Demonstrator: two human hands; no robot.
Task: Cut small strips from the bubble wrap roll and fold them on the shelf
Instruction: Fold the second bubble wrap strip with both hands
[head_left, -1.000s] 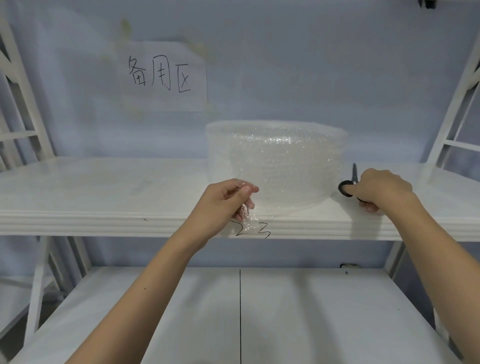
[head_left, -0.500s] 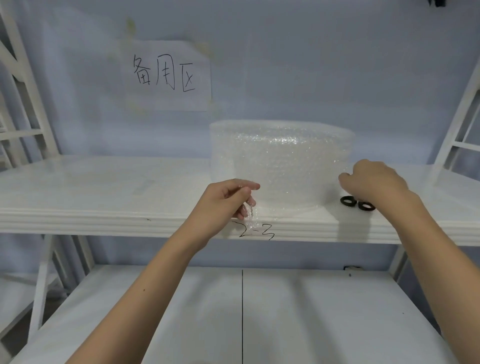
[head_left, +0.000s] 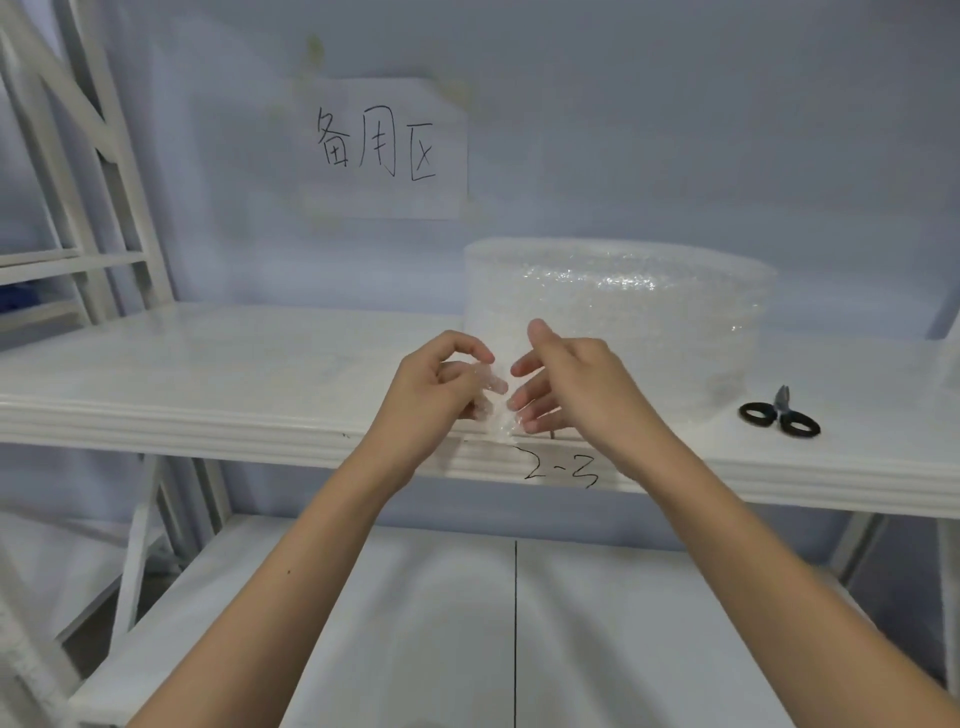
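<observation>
Left hand (head_left: 434, 387) — fingers curled, pinching a small clear strip (head_left: 496, 410) of bubble wrap over the front edge of the shelf (head_left: 208, 374). The strip hangs from the pinch down to the shelf lip; its outline is hard to tell against the white.

Right hand (head_left: 566, 387) — fingers extended and loosely spread, tips at the strip's right edge. Whether they touch it or only come close cannot be told; nothing is gripped.

Roll (head_left: 623, 322) stands on end on the shelf just behind both hands, right of centre.

Scissors (head_left: 779, 415) lie flat on the shelf to the right of the roll, black loops toward the front, apart from both hands.

Shelf lip carries a handwritten mark "2-3" (head_left: 561, 470) below the hands. Paper sign (head_left: 384, 148) with three handwritten characters is stuck to the wall above the roll. A lower shelf (head_left: 415, 623) shows beneath the forearms.
</observation>
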